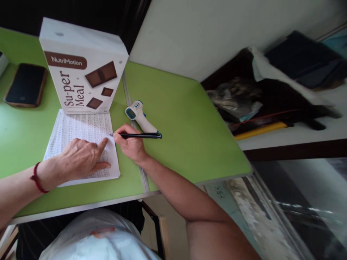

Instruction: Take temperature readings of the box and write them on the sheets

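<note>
A stack of white paper (pixel 112 166) covered in rows of small handwriting lies on the green table (pixel 184 119). My left hand (pixel 81 157) rests on the sheet, its index finger and thumb stretched toward the right edge. A red cord bracelet (pixel 36 178) circles that wrist. At the right edge of the paper, my right hand (pixel 131 144) pinches a black pen (pixel 143 135), whose tip is by the left index fingertip. Just beyond the right hand is a white and blue infrared thermometer (pixel 139 115). A white "NutriMotion Su-per Meal" box (pixel 81 86) stands upright behind the paper.
A dark phone (pixel 26 85) in a brown case lies at the far left. The table has a metal seam (pixel 145 180) running across it. Past the right edge, a shelf holds a plastic bag (pixel 235 95), dark cloth and a yellow strip (pixel 261 130).
</note>
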Demonstrator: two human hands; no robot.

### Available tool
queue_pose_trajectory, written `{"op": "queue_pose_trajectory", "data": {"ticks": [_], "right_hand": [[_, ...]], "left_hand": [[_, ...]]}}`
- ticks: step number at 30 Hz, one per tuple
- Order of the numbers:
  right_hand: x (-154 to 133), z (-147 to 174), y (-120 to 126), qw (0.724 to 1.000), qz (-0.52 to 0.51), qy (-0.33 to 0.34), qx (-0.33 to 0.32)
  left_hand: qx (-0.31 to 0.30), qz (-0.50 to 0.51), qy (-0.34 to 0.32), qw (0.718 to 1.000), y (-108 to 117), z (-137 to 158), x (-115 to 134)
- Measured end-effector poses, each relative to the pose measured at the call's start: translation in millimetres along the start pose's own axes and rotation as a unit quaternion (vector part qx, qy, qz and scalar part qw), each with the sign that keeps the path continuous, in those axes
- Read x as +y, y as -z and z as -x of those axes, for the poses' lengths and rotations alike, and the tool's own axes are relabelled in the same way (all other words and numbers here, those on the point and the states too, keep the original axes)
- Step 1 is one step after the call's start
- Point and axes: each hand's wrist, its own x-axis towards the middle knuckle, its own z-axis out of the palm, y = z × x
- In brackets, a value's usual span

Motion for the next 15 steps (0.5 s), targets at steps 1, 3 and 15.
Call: {"op": "queue_pose_trajectory", "data": {"ticks": [1, 3, 15], "right_hand": [[-0.1, 0.0, 0.1, 1.0, 0.0, 0.001, -0.001], [-0.5, 0.0, 0.3, 1.0, -0.001, 0.005, 0.001], [1.8, 0.0, 1.8, 0.999, -0.007, 0.023, 0.034]], "left_hand": [[-0.002, -0.002, -0.001, 1.0, 0.0, 0.1, 0.0], [-0.003, -0.005, -0.001, 1.0, 0.0, 0.3, 0.2], [0.005, -0.007, -0.001, 1.0, -1.0, -0.6, 0.2]]}}
